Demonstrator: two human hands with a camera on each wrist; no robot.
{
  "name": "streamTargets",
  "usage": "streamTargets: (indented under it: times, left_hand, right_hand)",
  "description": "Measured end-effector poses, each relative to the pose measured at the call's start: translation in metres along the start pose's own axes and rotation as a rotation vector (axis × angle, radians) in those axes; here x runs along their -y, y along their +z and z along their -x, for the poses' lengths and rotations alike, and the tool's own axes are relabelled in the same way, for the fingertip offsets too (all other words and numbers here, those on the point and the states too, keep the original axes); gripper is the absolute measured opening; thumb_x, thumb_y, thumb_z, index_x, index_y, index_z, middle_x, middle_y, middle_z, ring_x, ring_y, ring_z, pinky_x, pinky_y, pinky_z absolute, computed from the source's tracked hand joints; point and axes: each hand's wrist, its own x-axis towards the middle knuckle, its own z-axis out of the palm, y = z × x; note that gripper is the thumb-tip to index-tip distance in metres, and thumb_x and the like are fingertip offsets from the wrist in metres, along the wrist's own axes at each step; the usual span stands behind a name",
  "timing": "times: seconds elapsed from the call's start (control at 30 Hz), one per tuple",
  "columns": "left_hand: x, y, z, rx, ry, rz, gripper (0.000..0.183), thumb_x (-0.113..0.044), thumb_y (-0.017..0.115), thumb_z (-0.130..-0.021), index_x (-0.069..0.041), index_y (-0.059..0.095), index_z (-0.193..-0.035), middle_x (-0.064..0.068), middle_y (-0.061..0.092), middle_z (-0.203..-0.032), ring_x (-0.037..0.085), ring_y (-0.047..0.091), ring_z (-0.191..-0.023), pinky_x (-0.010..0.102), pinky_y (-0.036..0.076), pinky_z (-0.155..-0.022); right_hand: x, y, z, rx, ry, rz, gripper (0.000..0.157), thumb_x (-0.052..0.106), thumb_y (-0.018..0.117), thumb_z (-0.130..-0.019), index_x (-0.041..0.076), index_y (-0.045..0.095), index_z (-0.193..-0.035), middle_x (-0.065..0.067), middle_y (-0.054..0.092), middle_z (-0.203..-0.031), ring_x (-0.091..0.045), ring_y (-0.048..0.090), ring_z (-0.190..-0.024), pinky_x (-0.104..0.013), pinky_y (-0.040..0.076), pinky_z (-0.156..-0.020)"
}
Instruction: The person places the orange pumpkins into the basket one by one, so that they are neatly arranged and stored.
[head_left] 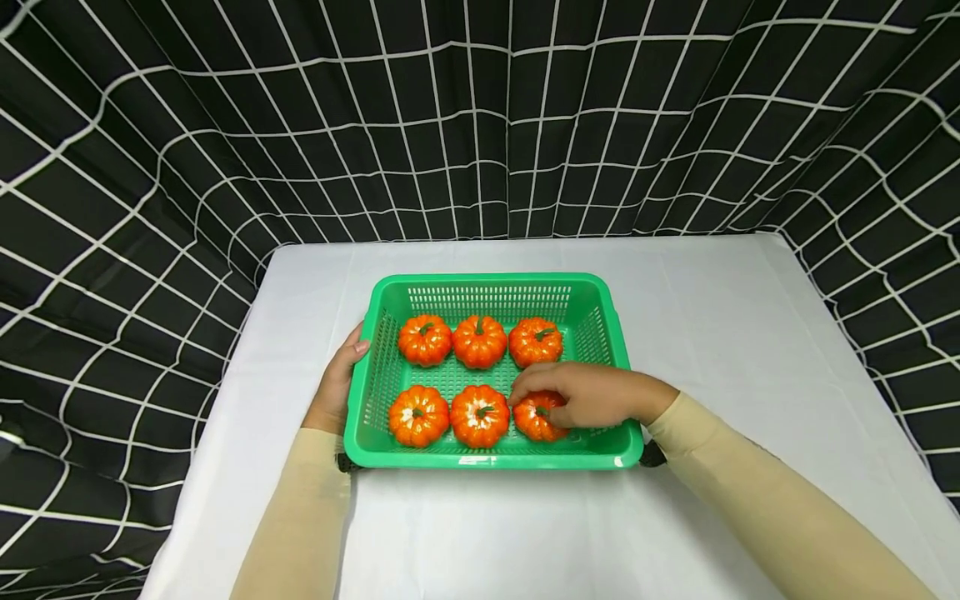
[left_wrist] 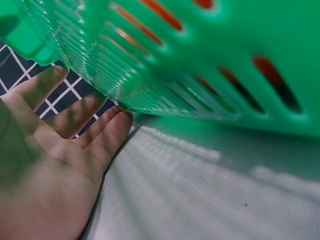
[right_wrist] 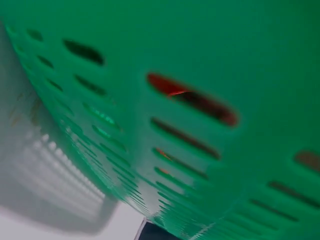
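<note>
A green plastic basket (head_left: 480,460) with slotted walls holds several shiny orange pumpkins in two rows. My left hand (head_left: 339,383) holds the basket's left side, its thumb at the rim; in the left wrist view its fingers (left_wrist: 112,127) touch the outer wall. Reaching over the right rim, my right hand (head_left: 588,393) grips the front-right pumpkin (head_left: 536,418), covering part of it. Beside that one sit the front-middle pumpkin (head_left: 480,417) and the front-left pumpkin (head_left: 418,416). Only the basket's outer wall (right_wrist: 125,90) fills the right wrist view, so the hand is hidden there.
The back row has a left pumpkin (head_left: 425,340), a middle pumpkin (head_left: 480,342) and a right pumpkin (head_left: 536,342). Under the basket lies a white-covered table (head_left: 720,325). Black curtains (head_left: 487,125) with a white grid surround its back and sides.
</note>
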Motion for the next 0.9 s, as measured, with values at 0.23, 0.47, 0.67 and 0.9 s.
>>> streamTargets:
  times: [0.23, 0.47, 0.67, 0.9]
  left_hand:
    - [-0.002, -0.005, -0.003, 0.005, 0.011, -0.028, 0.070, -0.023, 0.030, -0.105, -0.021, 0.026, -0.176, 0.020, 0.044, -0.162, 0.028, 0.062, -0.121, 0.039, 0.057, -0.099]
    - [-0.009, -0.005, -0.009, -0.031, 0.056, -0.103, 0.064, -0.016, 0.035, -0.107, -0.016, 0.038, -0.171, 0.023, 0.054, -0.153, 0.031, 0.066, -0.115, 0.040, 0.059, -0.096]
    - [-0.022, -0.008, -0.013, -0.051, 0.013, -0.223, 0.058, -0.021, 0.046, -0.114, -0.020, 0.039, -0.171, 0.023, 0.054, -0.152, 0.038, 0.068, -0.109, 0.045, 0.062, -0.090]
    - [-0.044, -0.016, -0.015, -0.044, 0.019, -0.507, 0.070, -0.028, 0.055, -0.112, -0.015, 0.026, -0.175, 0.015, 0.041, -0.168, 0.037, 0.053, -0.139, 0.043, 0.052, -0.107]
  right_hand:
    - [-0.002, -0.002, -0.001, -0.005, 0.027, -0.069, 0.056, -0.007, 0.061, -0.090, 0.012, 0.071, -0.142, 0.002, 0.059, -0.148, -0.024, 0.054, -0.131, -0.048, 0.046, -0.111]
    - [-0.002, -0.012, 0.001, -0.099, -0.011, -0.153, 0.042, 0.006, 0.068, -0.101, 0.017, 0.070, -0.141, 0.002, 0.062, -0.145, -0.027, 0.052, -0.139, -0.059, 0.042, -0.116]
    - [-0.005, -0.022, 0.005, -0.227, -0.057, -0.117, 0.034, 0.013, 0.073, -0.103, 0.019, 0.072, -0.137, 0.000, 0.064, -0.142, -0.024, 0.055, -0.135, -0.061, 0.045, -0.112]
    - [-0.011, -0.045, 0.024, -0.474, -0.049, 0.005, 0.036, 0.015, 0.075, -0.104, 0.014, 0.070, -0.140, -0.003, 0.063, -0.142, -0.027, 0.053, -0.135, -0.061, 0.049, -0.103]
